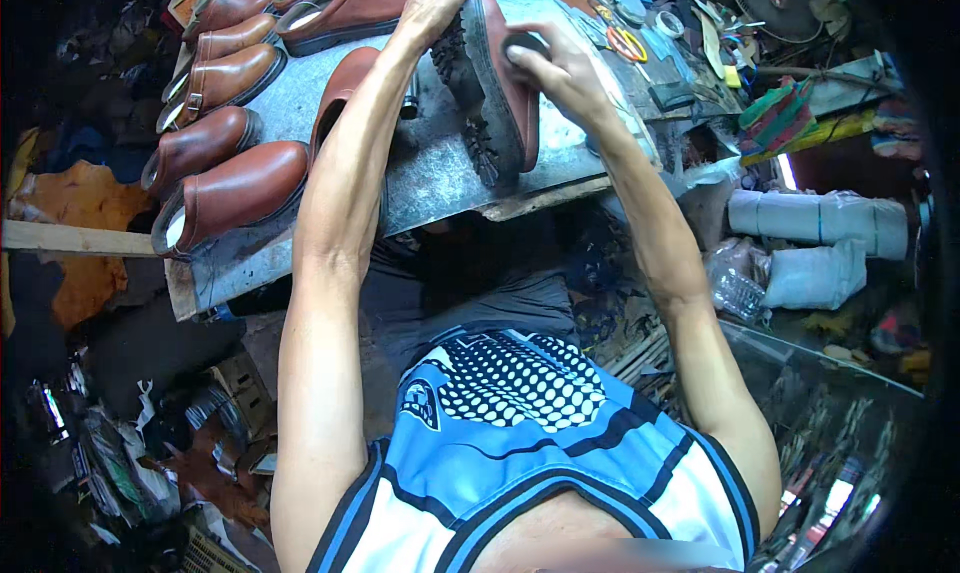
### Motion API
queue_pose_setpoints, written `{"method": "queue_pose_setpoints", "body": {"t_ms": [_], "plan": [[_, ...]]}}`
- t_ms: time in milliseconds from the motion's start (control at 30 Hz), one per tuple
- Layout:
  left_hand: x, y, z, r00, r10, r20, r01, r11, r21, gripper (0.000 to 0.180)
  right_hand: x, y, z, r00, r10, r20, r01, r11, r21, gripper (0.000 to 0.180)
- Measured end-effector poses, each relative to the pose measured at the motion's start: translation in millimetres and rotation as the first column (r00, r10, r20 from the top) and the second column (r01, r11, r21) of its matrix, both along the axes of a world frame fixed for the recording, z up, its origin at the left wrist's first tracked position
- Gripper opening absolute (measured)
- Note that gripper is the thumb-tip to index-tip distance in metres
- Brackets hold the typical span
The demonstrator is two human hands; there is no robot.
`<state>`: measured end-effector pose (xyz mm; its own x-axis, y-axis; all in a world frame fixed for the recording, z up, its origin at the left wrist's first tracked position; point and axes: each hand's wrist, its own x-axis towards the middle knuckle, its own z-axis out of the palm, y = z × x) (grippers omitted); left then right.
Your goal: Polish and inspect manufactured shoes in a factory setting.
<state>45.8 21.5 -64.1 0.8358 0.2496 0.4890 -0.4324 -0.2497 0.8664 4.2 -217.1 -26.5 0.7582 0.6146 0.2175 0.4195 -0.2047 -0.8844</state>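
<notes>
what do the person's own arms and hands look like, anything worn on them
The left arm and right arm are bare up to a sleeveless blue top with white side panels and black-and-blue armhole trim. The left hand and right hand are ungloved, both wrists bare.

One left hand (437,8) is holding one brown shoe (503,83), and one right hand (560,68) is holding one dark pad (522,47). On one table (430,198), two reddish-brown clogs (245,193) are lying at the near left corner and two tan shoes (228,81) are sitting beyond them; the shoes along the upper edge are overlapping too much for a sure count. To the right, one pair of orange-handled scissors (627,43), one round fan (780,1) and one long white roll (820,223) are showing.
</notes>
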Motion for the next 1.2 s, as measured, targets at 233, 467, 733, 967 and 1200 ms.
{"method": "queue_pose_setpoints", "body": {"t_ms": [233, 467, 733, 967, 1200], "plan": [[2.0, -18.8, 12.9, 0.994, -0.06, -0.093, 0.068, 0.994, 0.084, 0.043, 0.1, -38.4, -0.5, 0.982, 0.184, 0.048, -0.17, 0.963, -0.21, 0.033], [-1.1, -6.5, 7.9, 0.993, -0.06, -0.103, 0.073, 0.989, 0.126, 0.057, -3.4, -26.5, 0.5, 0.978, 0.164, 0.132, -0.146, 0.98, -0.139, 0.032], [2.0, -12.2, 6.1, 0.994, -0.073, -0.077, 0.08, 0.993, 0.084, 0.061, 3.9, -18.1, 0.3, 0.989, 0.035, 0.143, -0.024, 0.997, -0.078, 0.035], [7.9, -2.5, -1.5, 1.0, -0.016, -0.025, 0.018, 0.996, 0.09, 0.064, 2.1, -16.6, 12.3, 0.999, -0.005, 0.042, 0.009, 0.996, -0.092, 0.033], [-0.1, -12.7, 9.0, 0.995, -0.028, -0.093, 0.037, 0.995, 0.097, 0.067, -3.8, -42.8, 2.5, 0.978, 0.194, -0.083, -0.204, 0.968, -0.146, 0.035]]}}
